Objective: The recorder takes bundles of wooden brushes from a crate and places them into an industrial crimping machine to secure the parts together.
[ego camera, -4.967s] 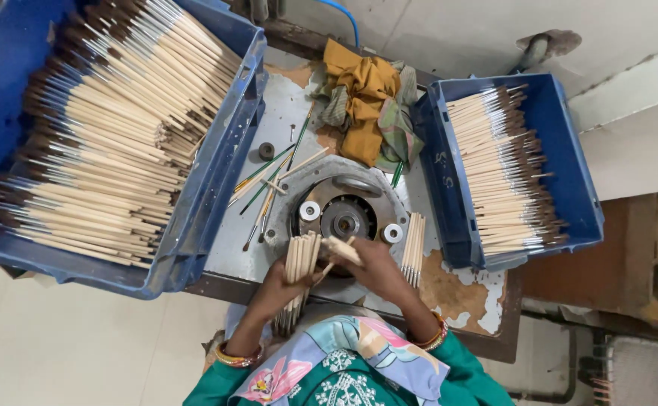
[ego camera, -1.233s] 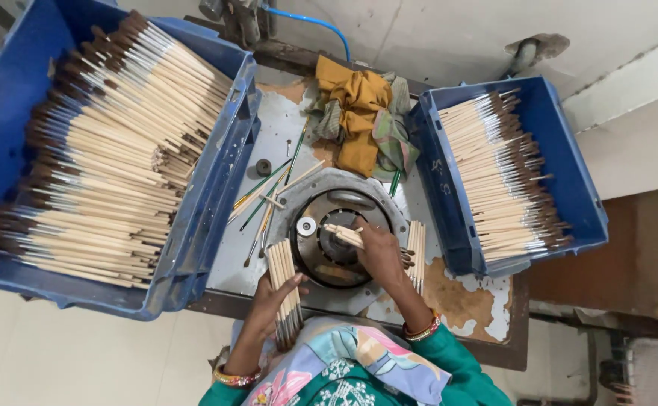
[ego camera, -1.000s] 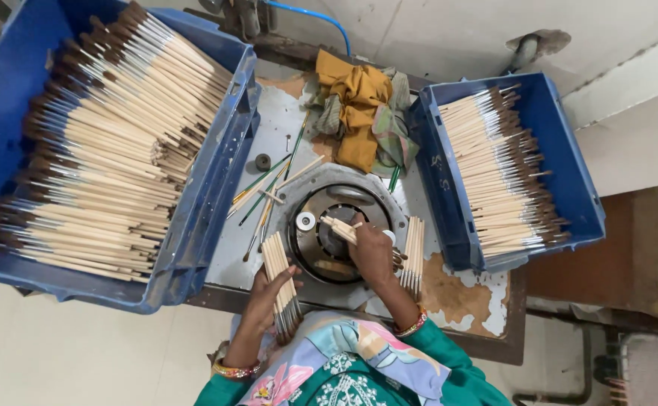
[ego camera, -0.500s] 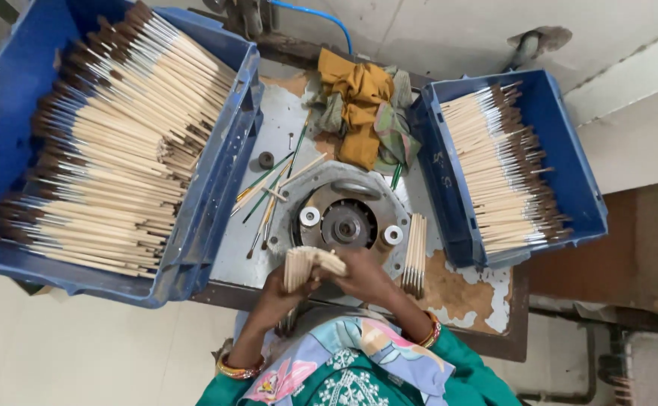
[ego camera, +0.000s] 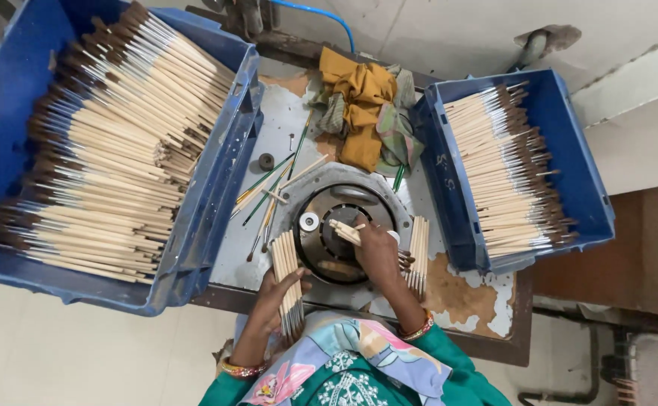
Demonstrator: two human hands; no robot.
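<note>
Holding a fanned bundle of brushes at the near edge of the desk, the left hand has its fingers clamped around the bundle. The right hand rests over the round metal fixture, fingers closed on one brush that lies across the dark disc.

Risks, judged from this arrangement:

- Bundle slip. The bundle overhangs the desk edge toward the lap; a loosened grip could let brushes slide out and drop.
- Misfeed. The single brush sits at an angle on the disc; a tilted entry could jam or mark the handle.
- Finger contact. The right fingers are on the fixture itself, so any motion of the disc could catch them.
- Knock-off. A second small stack lies just right of the fixture, near the wrist; a sweep of the forearm could scatter it.
</note>
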